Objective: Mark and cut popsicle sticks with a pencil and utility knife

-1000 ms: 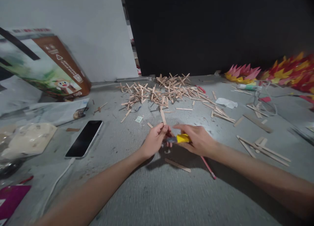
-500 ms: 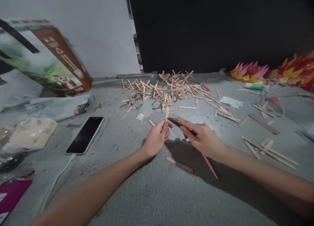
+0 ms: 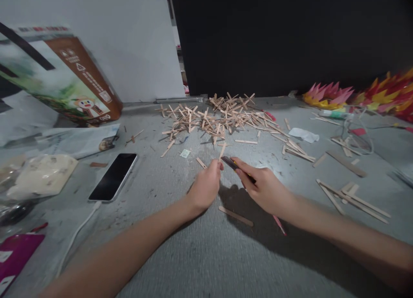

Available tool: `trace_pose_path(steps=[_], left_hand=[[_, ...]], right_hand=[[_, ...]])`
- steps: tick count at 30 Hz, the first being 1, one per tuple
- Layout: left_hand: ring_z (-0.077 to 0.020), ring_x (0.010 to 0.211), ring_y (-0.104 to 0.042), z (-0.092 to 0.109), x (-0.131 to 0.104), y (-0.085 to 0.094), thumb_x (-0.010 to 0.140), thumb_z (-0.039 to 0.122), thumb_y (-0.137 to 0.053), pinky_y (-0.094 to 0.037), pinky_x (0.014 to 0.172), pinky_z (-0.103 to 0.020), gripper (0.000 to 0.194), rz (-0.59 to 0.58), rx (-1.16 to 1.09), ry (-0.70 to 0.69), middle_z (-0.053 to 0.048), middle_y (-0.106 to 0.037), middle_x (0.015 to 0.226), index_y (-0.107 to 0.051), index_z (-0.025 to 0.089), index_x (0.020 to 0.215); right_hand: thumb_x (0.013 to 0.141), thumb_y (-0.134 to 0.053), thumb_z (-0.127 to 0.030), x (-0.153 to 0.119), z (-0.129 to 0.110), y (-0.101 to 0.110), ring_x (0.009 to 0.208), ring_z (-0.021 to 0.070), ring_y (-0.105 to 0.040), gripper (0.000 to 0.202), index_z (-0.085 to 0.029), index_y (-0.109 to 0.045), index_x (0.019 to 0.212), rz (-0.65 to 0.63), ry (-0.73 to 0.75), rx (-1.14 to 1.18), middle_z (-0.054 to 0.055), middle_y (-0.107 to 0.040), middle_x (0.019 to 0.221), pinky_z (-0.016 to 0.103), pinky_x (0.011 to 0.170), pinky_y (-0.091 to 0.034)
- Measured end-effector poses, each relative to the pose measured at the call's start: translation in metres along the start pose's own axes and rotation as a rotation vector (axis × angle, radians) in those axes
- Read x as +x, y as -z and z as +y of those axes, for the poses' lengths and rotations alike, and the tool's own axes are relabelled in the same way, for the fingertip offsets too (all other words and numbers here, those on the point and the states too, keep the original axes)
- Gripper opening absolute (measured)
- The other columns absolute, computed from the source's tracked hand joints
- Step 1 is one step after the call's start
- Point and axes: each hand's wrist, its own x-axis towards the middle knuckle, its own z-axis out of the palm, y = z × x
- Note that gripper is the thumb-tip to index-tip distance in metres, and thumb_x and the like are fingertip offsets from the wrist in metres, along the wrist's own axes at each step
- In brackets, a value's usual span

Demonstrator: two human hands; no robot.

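Note:
My left hand [image 3: 206, 181] is closed around the lower end of a wooden craft stick [image 3: 222, 150], whose upper part sticks up above the fingers. In my right hand [image 3: 263, 184] is a dark utility knife [image 3: 239, 169] with yellow on it, its tip pointing left at the stick, close to my left fingertips. Whether the blade touches the wood I cannot tell. A loose craft stick [image 3: 236, 216] lies below my hands, and a short stick piece [image 3: 201, 162] lies just left of the held one. Partly under my right hand is a red pencil-like rod [image 3: 279, 225].
Beyond my hands spreads a heap of crossed craft sticks [image 3: 222, 117]. More loose sticks [image 3: 353, 199] lie at the right. A phone [image 3: 112, 177] on a white cable is at the left, near a brown and green box [image 3: 84, 78]. Pink and yellow paper shapes [image 3: 329, 95] stand at the back right.
The held stick now leans more to the right, and my left hand has turned slightly. My right hand with the knife has shifted slightly, covering more of the red rod.

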Motion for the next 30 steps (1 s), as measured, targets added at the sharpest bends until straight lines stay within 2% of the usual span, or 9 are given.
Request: trace_pose_path(steps=[2, 5, 10, 12, 14, 18, 23, 26, 30], left_hand=[[-0.0181, 0.070, -0.056, -0.003, -0.001, -0.002, 0.109, 0.029, -0.031, -0.040, 0.069, -0.030, 0.026, -0.005, 0.024, -0.006, -0.004, -0.063, 0.083, -0.056, 0.020, 0.107], [-0.0192, 0.072, -0.057, -0.004, -0.001, -0.004, 0.109, 0.028, -0.032, -0.041, 0.070, -0.031, 0.024, 0.003, 0.056, -0.024, -0.005, -0.064, 0.086, -0.055, 0.020, 0.107], [-0.0195, 0.073, -0.057, 0.002, 0.000, -0.003, 0.108, 0.025, -0.032, -0.042, 0.072, -0.031, 0.022, 0.034, 0.037, -0.025, -0.005, -0.063, 0.083, -0.053, 0.020, 0.101], [-0.0186, 0.069, -0.055, 0.005, 0.000, -0.002, 0.108, 0.026, -0.031, -0.040, 0.069, -0.031, 0.023, 0.044, 0.012, -0.030, -0.003, -0.060, 0.079, -0.051, 0.021, 0.098], [-0.0174, 0.065, -0.052, 0.008, 0.000, -0.001, 0.109, 0.028, -0.030, -0.037, 0.065, -0.030, 0.024, 0.050, -0.011, -0.031, -0.001, -0.057, 0.075, -0.049, 0.021, 0.095], [-0.0156, 0.060, -0.047, 0.012, 0.000, -0.001, 0.110, 0.031, -0.028, -0.032, 0.060, -0.029, 0.028, 0.070, -0.019, -0.020, 0.002, -0.051, 0.069, -0.044, 0.023, 0.088], [-0.0149, 0.061, -0.048, 0.011, 0.000, 0.000, 0.111, 0.035, -0.026, -0.032, 0.061, -0.029, 0.031, 0.070, -0.064, -0.038, 0.002, -0.052, 0.069, -0.040, 0.023, 0.086], [-0.0141, 0.061, -0.048, 0.009, 0.001, -0.001, 0.111, 0.038, -0.027, -0.033, 0.061, -0.028, 0.032, 0.067, -0.115, -0.045, 0.003, -0.051, 0.068, -0.040, 0.023, 0.086], [-0.0125, 0.058, -0.045, 0.007, 0.002, -0.002, 0.110, 0.049, -0.028, -0.034, 0.059, -0.026, 0.040, 0.023, -0.317, -0.001, 0.004, -0.048, 0.067, -0.045, 0.022, 0.088]], right_hand=[[0.106, -0.047, -0.033, -0.001, -0.001, -0.002, 0.068, 0.0180, -0.070, 0.048, -0.018, -0.062, 0.148, -0.010, -0.026, 0.044, 0.011, -0.081, 0.098, 0.027, 0.062, -0.049], [0.106, -0.047, -0.035, 0.000, -0.005, -0.002, 0.065, 0.0175, -0.067, 0.046, -0.019, -0.064, 0.146, -0.030, -0.055, 0.127, 0.007, -0.076, 0.083, 0.027, 0.062, -0.050], [0.106, -0.049, -0.045, -0.002, -0.012, -0.009, 0.039, 0.0103, -0.043, 0.048, -0.024, -0.061, 0.148, -0.085, -0.226, 0.438, -0.004, -0.054, 0.062, 0.023, 0.037, -0.038], [0.105, -0.050, -0.050, -0.006, -0.013, -0.017, 0.036, 0.0087, -0.037, 0.053, -0.026, -0.057, 0.151, -0.086, -0.302, 0.599, -0.006, -0.048, 0.061, 0.022, 0.032, -0.035], [0.104, -0.052, -0.053, -0.009, -0.014, -0.025, 0.038, 0.0081, -0.036, 0.056, -0.027, -0.053, 0.153, -0.084, -0.343, 0.732, -0.007, -0.045, 0.063, 0.021, 0.033, -0.039], [0.102, -0.054, -0.056, -0.011, -0.019, -0.033, 0.040, 0.0071, -0.037, 0.060, -0.028, -0.050, 0.154, -0.104, -0.370, 0.881, -0.008, -0.044, 0.067, 0.022, 0.035, -0.047], [0.102, -0.055, -0.057, -0.010, -0.020, -0.031, 0.041, 0.0071, -0.040, 0.058, -0.026, -0.053, 0.151, -0.088, -0.369, 0.866, -0.008, -0.046, 0.067, 0.021, 0.035, -0.048], [0.101, -0.058, -0.057, -0.008, -0.017, -0.028, 0.041, 0.0066, -0.038, 0.053, -0.025, -0.059, 0.142, -0.119, -0.384, 0.936, -0.008, -0.048, 0.068, 0.021, 0.035, -0.046], [0.099, -0.060, -0.057, -0.002, -0.010, -0.023, 0.040, 0.0063, -0.036, 0.041, -0.022, -0.065, 0.121, -0.163, -0.387, 1.036, -0.007, -0.052, 0.069, 0.022, 0.036, -0.042]])
